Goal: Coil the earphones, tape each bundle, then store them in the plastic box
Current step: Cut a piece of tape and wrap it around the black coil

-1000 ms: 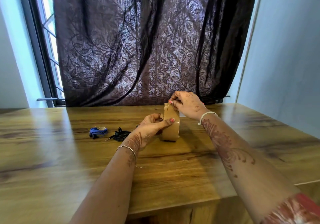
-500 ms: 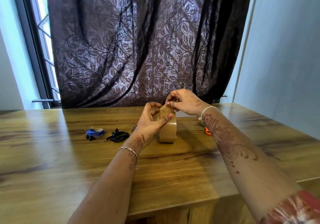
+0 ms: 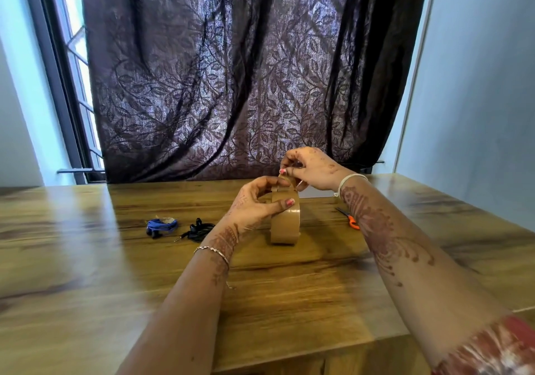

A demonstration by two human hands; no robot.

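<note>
Both hands hold the tape roll (image 3: 285, 225): the left hand (image 3: 254, 208) curls round its upper left side with the thumb laid across the outer face, and the right hand (image 3: 314, 169) pinches the free end of tape at the top of the roll. The roll is brown and stands upright on its rim on the wooden table (image 3: 86, 273), near the middle of the surface. Nearest the camera, the table's front edge runs across the bottom of the view, with a corner at lower right just beside a red patterned sleeve (image 3: 492, 348); both forearms cross this edge. Between the front edge and the roll lies a broad stretch of wood. Left of the roll, near the left wrist, the black earphones (image 3: 199, 229) lie in a loose bundle with the plug end toward the left. Just beside them, further left, the blue earphones (image 3: 161, 225) lie coiled, a tan strip showing on the upper side. Neither bundle touches the roll. To the right, orange-handled scissors (image 3: 350, 219) lie flat, partly hidden behind the right forearm. Beyond the blue bundle the wood runs on to the left side of the view. The far table edge meets a dark leaf-patterned curtain (image 3: 246, 85), with a window (image 3: 72, 56) at its left and a pale wall (image 3: 477, 85) at its right.
</note>
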